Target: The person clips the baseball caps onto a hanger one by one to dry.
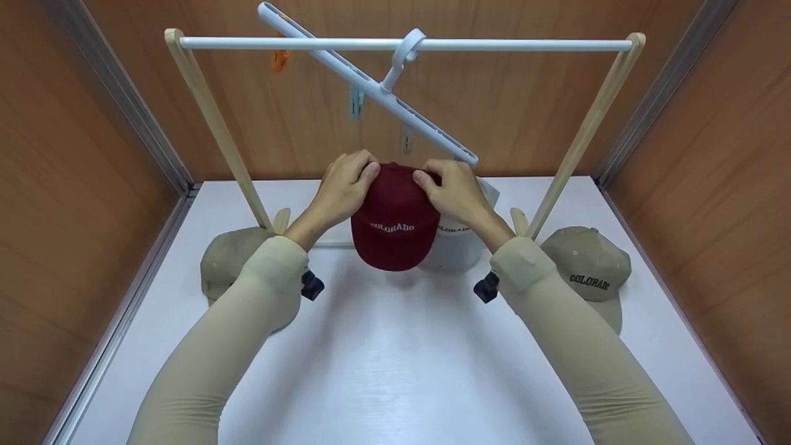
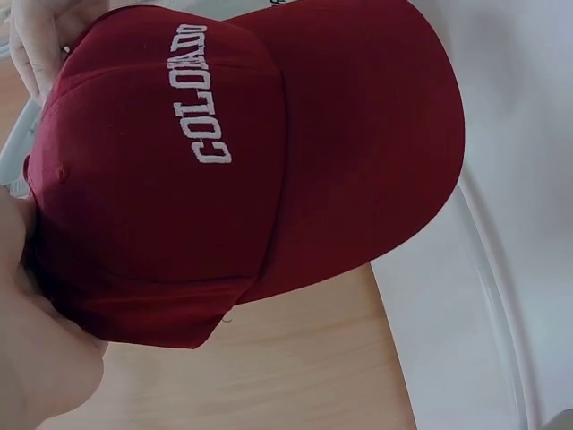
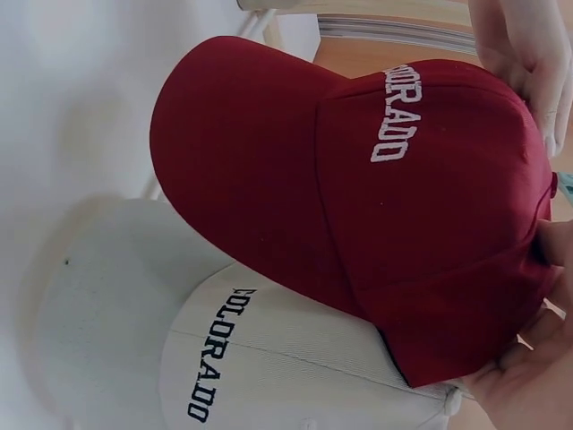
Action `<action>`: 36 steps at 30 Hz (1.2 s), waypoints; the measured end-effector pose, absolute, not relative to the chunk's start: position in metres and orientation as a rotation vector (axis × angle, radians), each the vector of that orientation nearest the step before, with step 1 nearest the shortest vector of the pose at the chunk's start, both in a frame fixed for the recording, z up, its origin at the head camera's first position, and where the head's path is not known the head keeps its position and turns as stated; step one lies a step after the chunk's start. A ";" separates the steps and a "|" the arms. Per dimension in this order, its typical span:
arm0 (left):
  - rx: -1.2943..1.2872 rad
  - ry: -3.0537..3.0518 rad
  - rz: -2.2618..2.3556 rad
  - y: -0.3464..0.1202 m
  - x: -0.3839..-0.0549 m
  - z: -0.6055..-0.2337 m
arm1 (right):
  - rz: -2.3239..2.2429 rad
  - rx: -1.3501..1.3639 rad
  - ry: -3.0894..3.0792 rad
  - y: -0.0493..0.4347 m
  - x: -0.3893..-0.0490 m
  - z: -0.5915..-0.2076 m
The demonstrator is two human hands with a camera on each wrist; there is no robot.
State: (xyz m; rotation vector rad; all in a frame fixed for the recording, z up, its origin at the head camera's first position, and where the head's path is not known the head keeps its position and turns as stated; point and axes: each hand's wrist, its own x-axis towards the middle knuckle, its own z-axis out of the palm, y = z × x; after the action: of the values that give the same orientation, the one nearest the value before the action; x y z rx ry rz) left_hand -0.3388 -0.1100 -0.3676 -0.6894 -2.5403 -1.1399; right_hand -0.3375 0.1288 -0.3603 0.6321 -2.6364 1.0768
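A maroon baseball cap point(image 1: 395, 216) with white COLORADO lettering is held up by both hands, its brim pointing down and toward me. My left hand point(image 1: 346, 188) grips the cap's left rear edge, thumb on the outside. On the opposite rear edge, my right hand point(image 1: 456, 191) pinches the fabric the same way. In the right wrist view, fingers curl behind the cap's back edge. Partly covered by the maroon cap, a white cap point(image 3: 269, 358) with dark COLORADO lettering shows behind it to the right. Above both caps hangs a light blue hanger point(image 1: 364, 80), tilted down to the right.
The hanger hooks over the white bar point(image 1: 519, 45) of a wooden-legged rack point(image 1: 578, 133). Orange point(image 1: 280, 60), teal point(image 1: 356, 102) and grey point(image 1: 406, 141) clips hang below the hanger. Tan caps lie at left point(image 1: 230, 256) and right point(image 1: 586, 262) on the white table point(image 1: 395, 371). Wooden panels enclose it.
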 end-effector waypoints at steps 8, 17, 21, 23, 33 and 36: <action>-0.692 -2.543 -1.111 -0.108 -0.341 -0.366 | 1.067 0.634 -2.632 0.131 -0.337 -0.359; -0.724 -2.496 -1.134 -0.107 -0.343 -0.366 | 1.062 0.667 -2.637 0.134 -0.335 -0.353; -0.739 -2.461 -1.164 -0.106 -0.343 -0.365 | 1.084 0.748 -2.548 0.134 -0.335 -0.344; -0.742 -2.447 -1.174 -0.107 -0.342 -0.365 | 1.090 0.795 -2.465 0.134 -0.336 -0.336; -0.734 -2.449 -1.183 -0.107 -0.342 -0.364 | 0.979 0.819 -2.355 0.134 -0.352 -0.294; -0.739 -2.453 -1.187 -0.107 -0.342 -0.364 | 0.926 0.799 -2.467 0.133 -0.359 -0.286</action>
State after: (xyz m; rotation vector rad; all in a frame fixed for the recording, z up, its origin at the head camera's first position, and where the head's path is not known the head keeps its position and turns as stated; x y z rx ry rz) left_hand -0.3423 -0.1068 -0.3637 -0.7390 -2.4535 -1.1867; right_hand -0.3588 0.1333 -0.2856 0.7986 -2.4674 0.9263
